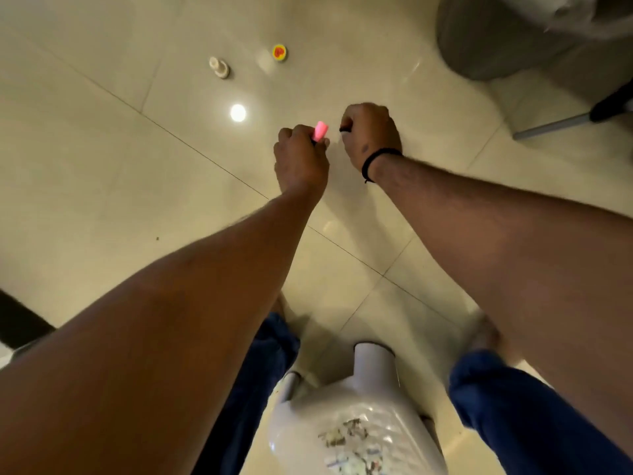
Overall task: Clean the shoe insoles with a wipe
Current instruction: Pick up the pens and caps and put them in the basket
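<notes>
No insole or wipe shows in the head view. Both arms stretch forward over the tiled floor. My left hand (301, 156) grips a small object with a pink cap (320, 131) sticking up from the fist. My right hand (371, 133) is curled just to the right of it, a small dark thing (345, 128) showing at its fingers; what it is cannot be told. A black band (376, 159) circles the right wrist. The two fists are close together but apart.
A small white bottle (219, 67) and a yellow-red cap (279, 52) lie on the floor (102, 166) beyond my hands. A grey bin (507, 39) stands at top right beside a chair leg (555, 124). A white plastic object (356, 423) sits between my blue-trousered knees.
</notes>
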Tool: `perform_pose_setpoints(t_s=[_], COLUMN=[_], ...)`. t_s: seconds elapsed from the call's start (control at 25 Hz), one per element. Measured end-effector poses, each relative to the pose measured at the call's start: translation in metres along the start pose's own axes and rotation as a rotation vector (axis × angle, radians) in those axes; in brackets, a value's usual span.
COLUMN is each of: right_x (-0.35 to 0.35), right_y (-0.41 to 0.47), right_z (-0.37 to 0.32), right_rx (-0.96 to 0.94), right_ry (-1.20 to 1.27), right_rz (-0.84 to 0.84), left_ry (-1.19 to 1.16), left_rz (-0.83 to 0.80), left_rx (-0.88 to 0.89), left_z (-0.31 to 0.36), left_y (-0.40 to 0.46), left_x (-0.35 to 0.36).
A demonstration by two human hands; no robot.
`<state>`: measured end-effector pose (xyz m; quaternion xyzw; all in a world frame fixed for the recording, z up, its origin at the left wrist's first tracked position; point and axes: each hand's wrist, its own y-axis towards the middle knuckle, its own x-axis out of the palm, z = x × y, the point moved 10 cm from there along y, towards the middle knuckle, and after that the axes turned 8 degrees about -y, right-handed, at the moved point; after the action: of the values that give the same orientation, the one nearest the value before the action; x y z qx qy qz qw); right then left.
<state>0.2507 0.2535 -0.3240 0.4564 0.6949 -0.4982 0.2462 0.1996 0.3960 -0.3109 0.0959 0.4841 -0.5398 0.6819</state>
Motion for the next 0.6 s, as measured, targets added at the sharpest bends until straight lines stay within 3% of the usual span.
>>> perform_pose_setpoints(t_s=[0.24, 0.44, 0.6], right_x=[-0.141, -0.372, -0.559], right_y=[-0.156, -0.297, -0.381], right_z=[0.012, 0.047, 0.076], right_rx=[0.207, 0.348, 0.277], right_ry=[0.294, 0.361, 0.368], right_rz=[-0.038, 0.025, 0.165], left_ry=[0.074, 0.019, 0.064], left_rz=[-0.187, -0.394, -0.491], left_rx=[0.088, 0.183, 0.374], left_z=[0.103, 0.307, 0.466], left_y=[-0.105, -0.225, -0.321], left_x=[-0.104, -0.230, -0.286])
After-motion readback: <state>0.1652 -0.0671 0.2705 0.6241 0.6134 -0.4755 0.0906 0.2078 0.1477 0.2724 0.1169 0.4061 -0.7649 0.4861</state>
